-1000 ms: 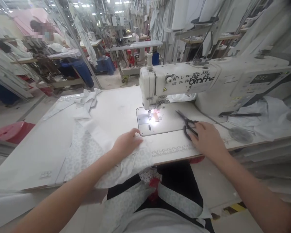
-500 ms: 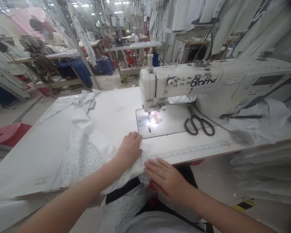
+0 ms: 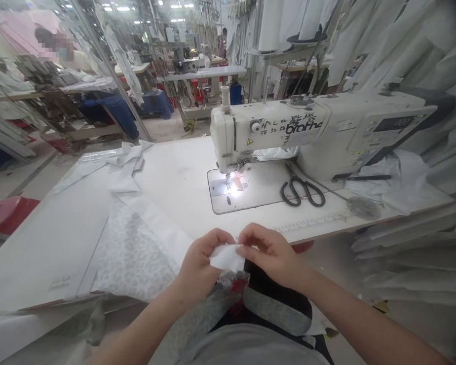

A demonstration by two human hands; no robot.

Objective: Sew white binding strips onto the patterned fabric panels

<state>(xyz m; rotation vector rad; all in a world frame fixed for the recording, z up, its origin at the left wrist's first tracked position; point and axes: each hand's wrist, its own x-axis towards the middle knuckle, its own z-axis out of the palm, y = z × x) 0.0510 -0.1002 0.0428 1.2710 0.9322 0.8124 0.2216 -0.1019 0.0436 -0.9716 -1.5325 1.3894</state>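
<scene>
My left hand [image 3: 203,258] and my right hand [image 3: 269,253] meet at the table's front edge, both closed on a white piece of fabric [image 3: 227,257]. Its edge is pinched between the right thumb and fingers, and the left fingers curl over its other side. Leopard-print fabric [image 3: 131,253] with a white band spreads over the table to the left; whether it joins the held piece is hidden by my left hand. Beyond my hands stands a white sewing machine [image 3: 266,132], its lamp lighting the needle plate [image 3: 220,190].
Black-handled scissors [image 3: 303,190] lie right of the needle plate. A printed ruler strip [image 3: 307,223] runs along the front edge of the table [image 3: 171,172]. White cloth [image 3: 395,177] is heaped at the right, and a red stool [image 3: 9,213] stands at the left. Another person sits far back left.
Both hands have left the tabletop, where they lay flat on the fabric, and come together at the edge. They now pinch the white fabric between them. The view has shifted slightly.
</scene>
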